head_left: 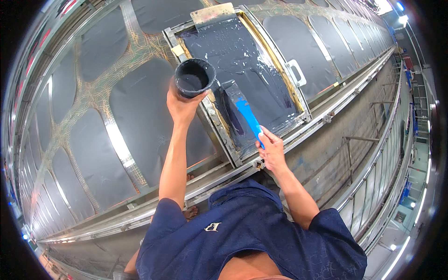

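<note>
My left hand (181, 106) grips a round black pot (194, 75) from below and the side, tilted so that dark ink or paint shows inside. The pot is over the left edge of a metal-framed printing screen (238, 53), whose surface is smeared with wet, glossy dark ink. In my right hand (272, 150) is a spatula (248, 114) with a blue handle. Dark ink coats its wide blade, which hangs over the screen's left part, close to the pot. Whether the blade touches the screen, I cannot tell. At the screen's far end rests a squeegee (212, 15) with a pale, stained holder.
A long table carries dark grey sheets (154, 105) with patterned strips between them. Along its near edge runs a metal rail (340, 99). A white handle (297, 73) sticks out from the screen frame's right side. Another railed table edge (364, 186) lies to the right.
</note>
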`<state>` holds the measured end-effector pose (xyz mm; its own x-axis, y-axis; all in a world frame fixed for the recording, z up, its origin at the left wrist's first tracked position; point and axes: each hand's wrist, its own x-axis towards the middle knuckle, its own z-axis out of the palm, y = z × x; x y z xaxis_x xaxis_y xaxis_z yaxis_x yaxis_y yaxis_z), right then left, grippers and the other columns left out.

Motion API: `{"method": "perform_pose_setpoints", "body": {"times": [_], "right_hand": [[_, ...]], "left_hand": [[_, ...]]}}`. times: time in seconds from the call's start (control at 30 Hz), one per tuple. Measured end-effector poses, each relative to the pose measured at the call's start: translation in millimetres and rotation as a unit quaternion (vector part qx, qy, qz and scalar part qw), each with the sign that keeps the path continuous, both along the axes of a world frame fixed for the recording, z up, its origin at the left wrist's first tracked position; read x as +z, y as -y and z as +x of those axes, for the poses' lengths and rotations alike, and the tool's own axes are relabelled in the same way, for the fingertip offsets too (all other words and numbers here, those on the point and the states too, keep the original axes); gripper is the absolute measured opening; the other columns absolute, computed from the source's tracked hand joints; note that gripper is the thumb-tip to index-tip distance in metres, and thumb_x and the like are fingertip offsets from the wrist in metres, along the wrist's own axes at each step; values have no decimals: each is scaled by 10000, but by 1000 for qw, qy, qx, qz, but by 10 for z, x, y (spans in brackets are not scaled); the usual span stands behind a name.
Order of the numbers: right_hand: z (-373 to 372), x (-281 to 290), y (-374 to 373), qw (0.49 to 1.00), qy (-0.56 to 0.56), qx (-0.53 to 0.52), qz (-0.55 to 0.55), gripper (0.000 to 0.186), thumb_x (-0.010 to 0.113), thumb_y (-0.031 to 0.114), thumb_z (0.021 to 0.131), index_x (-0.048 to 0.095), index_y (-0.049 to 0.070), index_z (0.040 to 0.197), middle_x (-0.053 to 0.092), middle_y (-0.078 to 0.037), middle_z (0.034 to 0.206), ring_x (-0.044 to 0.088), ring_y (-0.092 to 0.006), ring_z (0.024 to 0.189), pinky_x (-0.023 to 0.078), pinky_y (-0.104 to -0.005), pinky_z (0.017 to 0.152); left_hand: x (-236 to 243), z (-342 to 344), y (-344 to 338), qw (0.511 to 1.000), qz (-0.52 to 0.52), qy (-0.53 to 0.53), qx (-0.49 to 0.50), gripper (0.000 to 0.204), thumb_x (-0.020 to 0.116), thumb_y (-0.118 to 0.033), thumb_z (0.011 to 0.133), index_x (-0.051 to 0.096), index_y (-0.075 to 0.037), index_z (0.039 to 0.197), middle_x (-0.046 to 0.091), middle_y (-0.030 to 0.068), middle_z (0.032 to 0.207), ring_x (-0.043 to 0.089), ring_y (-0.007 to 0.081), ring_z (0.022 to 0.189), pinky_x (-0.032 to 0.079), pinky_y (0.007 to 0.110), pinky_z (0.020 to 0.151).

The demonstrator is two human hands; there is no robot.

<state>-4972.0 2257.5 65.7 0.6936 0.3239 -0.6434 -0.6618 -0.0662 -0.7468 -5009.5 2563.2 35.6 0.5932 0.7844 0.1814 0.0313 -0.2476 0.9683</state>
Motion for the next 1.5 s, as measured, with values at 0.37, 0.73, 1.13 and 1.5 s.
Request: {"method": "perform_pose_setpoints", "body": {"times": [0.37,0.73,1.13,1.5], "right_hand": [[596,1080,119,775,502,269,-273,368,671,149,951,693,157,1318,665,-131,814,625,-256,693,494,-373,661],[579,1559,700,691,531,347,-346,373,688,123,918,717,212,1280,625,-129,870,629,-317,775,511,-418,701],[1824,39,-1458,588,654,388,-277,402,567,100,959,645,190,1344,602,-171,1006,673,-359,912,567,-465,766],[1765,-191,-1556,446,664,519,-302,490,559,44,927,514,38,1415,595,-180,991,704,-356,835,596,-486,690]], "left_hand": [[61,550,278,952,276,-120,-60,949,969,-244,512,561,-72,1352,644,118,1327,618,346,1178,481,440,996],[-78,391,449,991,67,-112,-10,915,982,-251,530,578,-9,1314,735,175,1101,695,355,1056,539,432,909],[235,-372,902,992,-105,-37,51,804,980,-189,642,577,-10,1314,701,91,1192,667,184,1088,528,340,973],[185,-147,598,978,-108,25,175,702,961,-88,641,596,-11,1236,710,79,1134,682,186,1031,535,329,942]]}}
